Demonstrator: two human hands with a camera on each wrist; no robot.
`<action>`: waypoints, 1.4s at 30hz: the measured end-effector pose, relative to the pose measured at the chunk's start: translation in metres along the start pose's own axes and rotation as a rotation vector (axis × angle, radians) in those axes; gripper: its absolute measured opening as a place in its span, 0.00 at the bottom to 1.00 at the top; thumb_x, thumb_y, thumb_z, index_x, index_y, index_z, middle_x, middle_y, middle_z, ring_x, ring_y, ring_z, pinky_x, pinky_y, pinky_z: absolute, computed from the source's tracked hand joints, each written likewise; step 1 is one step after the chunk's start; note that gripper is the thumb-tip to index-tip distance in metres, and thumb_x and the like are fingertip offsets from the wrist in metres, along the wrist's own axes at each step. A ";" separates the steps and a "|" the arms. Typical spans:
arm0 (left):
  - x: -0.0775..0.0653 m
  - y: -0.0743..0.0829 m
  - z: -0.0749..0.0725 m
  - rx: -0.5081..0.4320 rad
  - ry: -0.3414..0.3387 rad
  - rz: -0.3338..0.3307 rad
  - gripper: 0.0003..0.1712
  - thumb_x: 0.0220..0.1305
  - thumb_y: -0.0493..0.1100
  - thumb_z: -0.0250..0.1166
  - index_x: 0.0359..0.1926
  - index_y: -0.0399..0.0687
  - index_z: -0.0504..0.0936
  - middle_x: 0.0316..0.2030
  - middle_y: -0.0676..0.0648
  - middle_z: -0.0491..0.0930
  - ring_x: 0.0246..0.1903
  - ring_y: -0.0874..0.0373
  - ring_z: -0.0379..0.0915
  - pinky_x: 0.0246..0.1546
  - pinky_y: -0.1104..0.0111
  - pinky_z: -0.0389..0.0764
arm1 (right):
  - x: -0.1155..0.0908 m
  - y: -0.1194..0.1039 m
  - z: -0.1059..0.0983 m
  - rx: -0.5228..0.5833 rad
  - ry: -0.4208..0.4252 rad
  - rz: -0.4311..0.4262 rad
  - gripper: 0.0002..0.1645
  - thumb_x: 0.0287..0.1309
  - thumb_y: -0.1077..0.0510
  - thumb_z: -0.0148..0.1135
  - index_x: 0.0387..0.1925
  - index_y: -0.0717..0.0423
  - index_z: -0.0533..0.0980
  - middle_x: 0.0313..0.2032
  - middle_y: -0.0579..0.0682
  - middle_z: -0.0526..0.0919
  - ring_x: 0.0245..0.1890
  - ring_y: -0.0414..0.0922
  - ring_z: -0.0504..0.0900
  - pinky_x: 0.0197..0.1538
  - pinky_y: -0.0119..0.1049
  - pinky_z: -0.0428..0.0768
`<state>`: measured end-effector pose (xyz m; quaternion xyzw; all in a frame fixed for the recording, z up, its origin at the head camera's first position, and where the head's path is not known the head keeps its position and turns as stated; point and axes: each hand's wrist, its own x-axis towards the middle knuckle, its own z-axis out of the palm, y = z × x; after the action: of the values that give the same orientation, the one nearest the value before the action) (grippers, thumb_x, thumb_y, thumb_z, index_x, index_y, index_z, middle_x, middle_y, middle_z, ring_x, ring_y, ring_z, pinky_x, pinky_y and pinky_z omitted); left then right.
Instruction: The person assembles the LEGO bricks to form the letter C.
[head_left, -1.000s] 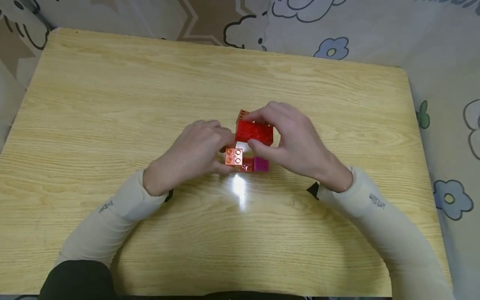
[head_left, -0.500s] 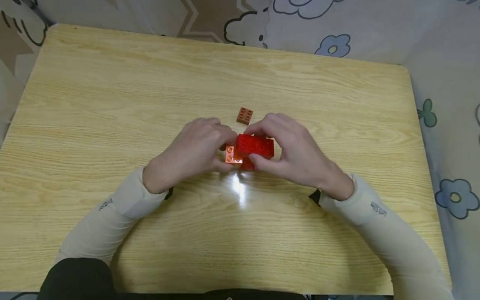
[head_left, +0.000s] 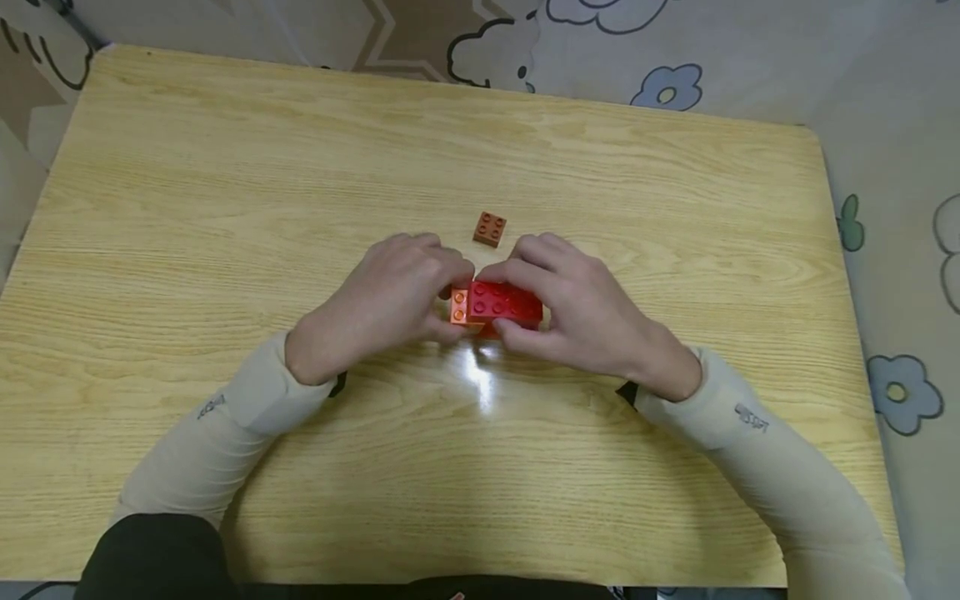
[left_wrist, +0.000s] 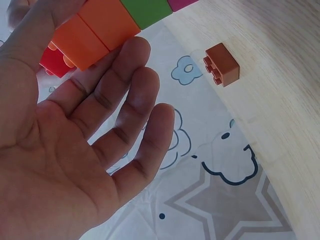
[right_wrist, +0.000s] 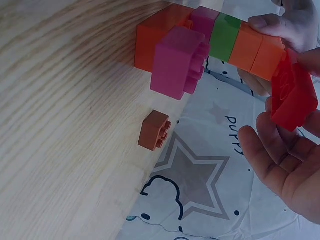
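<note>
My left hand (head_left: 390, 292) pinches the upper part of a small tower of toy building bricks between thumb and fingers. Its top is orange bricks (right_wrist: 260, 47), with a green brick (right_wrist: 225, 37) and a magenta brick (right_wrist: 204, 21) lower down. An orange-red brick (right_wrist: 150, 47) forms the base and carries a second magenta brick (right_wrist: 172, 62) beside the tower. My right hand (head_left: 581, 312) grips a long red brick (head_left: 501, 302) by its sides. That brick overlaps the tower's top in the head view, leaving two orange studs uncovered on the left.
A small brown brick (head_left: 490, 229) lies alone on the wooden table (head_left: 300, 167), just beyond the hands. Walls with cartoon prints (head_left: 667, 87) border the table's far and right sides.
My right hand has brought the red brick nearer to me and slightly left, over the tower's top, uncovering the brown brick in the head view. My left hand has barely moved.
</note>
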<state>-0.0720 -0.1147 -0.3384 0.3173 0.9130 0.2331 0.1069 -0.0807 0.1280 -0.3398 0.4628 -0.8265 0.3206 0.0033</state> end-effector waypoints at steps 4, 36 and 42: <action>0.000 -0.001 0.001 -0.002 0.005 0.002 0.20 0.55 0.49 0.88 0.37 0.46 0.86 0.30 0.50 0.83 0.34 0.51 0.72 0.38 0.57 0.74 | 0.001 -0.001 0.002 -0.010 -0.020 0.014 0.22 0.60 0.53 0.70 0.53 0.60 0.87 0.38 0.51 0.79 0.38 0.48 0.74 0.32 0.40 0.74; 0.000 -0.001 0.000 -0.038 0.009 0.001 0.18 0.53 0.45 0.88 0.34 0.45 0.86 0.29 0.50 0.83 0.34 0.51 0.73 0.38 0.57 0.75 | 0.020 -0.004 -0.008 -0.160 -0.204 -0.038 0.22 0.66 0.46 0.76 0.49 0.60 0.87 0.41 0.52 0.87 0.36 0.50 0.79 0.33 0.42 0.80; 0.000 -0.002 0.000 -0.031 0.004 -0.008 0.17 0.53 0.42 0.87 0.34 0.44 0.86 0.30 0.49 0.84 0.35 0.51 0.74 0.39 0.56 0.75 | 0.020 -0.004 -0.007 -0.185 -0.208 -0.033 0.22 0.67 0.46 0.76 0.48 0.60 0.87 0.41 0.52 0.87 0.38 0.51 0.80 0.34 0.44 0.82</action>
<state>-0.0730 -0.1159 -0.3389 0.3113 0.9108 0.2474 0.1109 -0.0911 0.1153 -0.3262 0.5049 -0.8406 0.1932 -0.0343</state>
